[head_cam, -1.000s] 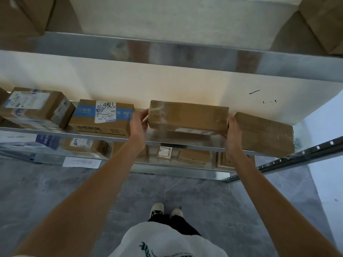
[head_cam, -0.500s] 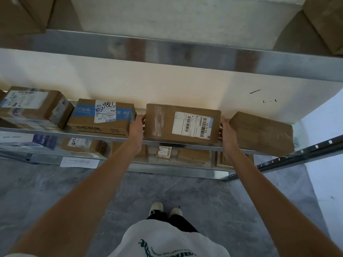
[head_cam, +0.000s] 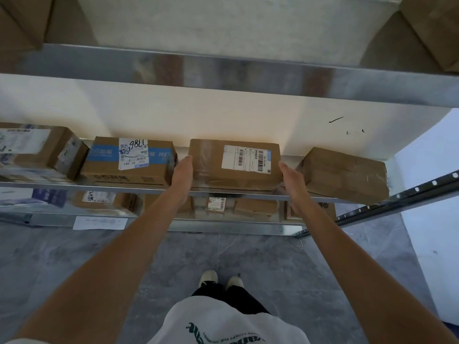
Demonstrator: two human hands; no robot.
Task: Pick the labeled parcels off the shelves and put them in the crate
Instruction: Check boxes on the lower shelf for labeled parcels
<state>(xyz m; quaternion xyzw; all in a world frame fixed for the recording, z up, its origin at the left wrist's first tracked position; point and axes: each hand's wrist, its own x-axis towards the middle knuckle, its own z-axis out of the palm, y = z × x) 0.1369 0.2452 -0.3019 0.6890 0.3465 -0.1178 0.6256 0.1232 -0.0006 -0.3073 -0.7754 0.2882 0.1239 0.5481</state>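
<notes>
Parcel [head_cam: 234, 165] label print illegible

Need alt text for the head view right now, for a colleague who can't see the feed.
Both hands, left hand and right hand, flank a brown labeled parcel lying on a metal shelf, its barcode label facing up. More parcels sit beside it and on the shelf below.

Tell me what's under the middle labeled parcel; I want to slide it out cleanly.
The labeled parcel rests flat on the metal shelf. Below that shelf, smaller boxes show on a lower level. The surface directly beneath the parcel is covered.
</notes>
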